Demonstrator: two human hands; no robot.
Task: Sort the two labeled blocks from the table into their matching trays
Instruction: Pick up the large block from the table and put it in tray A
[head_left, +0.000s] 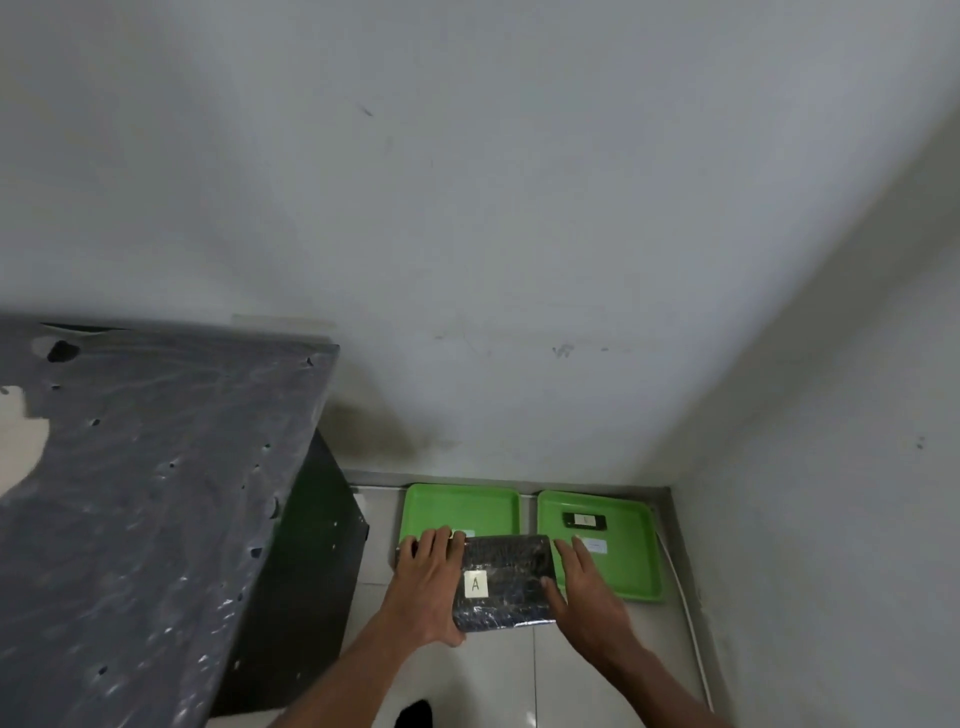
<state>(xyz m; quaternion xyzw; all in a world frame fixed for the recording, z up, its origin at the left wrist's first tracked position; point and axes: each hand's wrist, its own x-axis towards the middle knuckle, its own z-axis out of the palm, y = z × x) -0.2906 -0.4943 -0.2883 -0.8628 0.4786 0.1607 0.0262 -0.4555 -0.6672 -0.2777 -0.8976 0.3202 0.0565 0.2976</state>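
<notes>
A table draped in wrinkled, pitted black plastic sheeting (156, 493) filled the left side of the view, its dark front face dropping to the floor just left of the hands. On the pale tiled floor (498, 670), against the foot of the wall, two shallow green plastic trays lay side by side with a narrow gap between them. The left green tray (462, 506) was partly covered by the block and hand held in front of it; a small white label on it showed only in part. The right green tray (631, 571) held a small dark rectangular block (585, 520) near its far edge, its label too blurred to read, and a white tag nearer the middle. A large flat block wrapped in glossy black film (506, 579), with a white paper label marked "A", was held between both hands above the near edge of the left tray. The left hand (428, 582) gripped its left side, fingers spread over the top and thumb under the near corner. The right hand (584, 592) pressed flat against its right edge, fingers extended, thumb on top. Both forearms reached in from below. Plain grey-white walls (519, 234) met in a corner at the right, with smudges near the skirting.
</notes>
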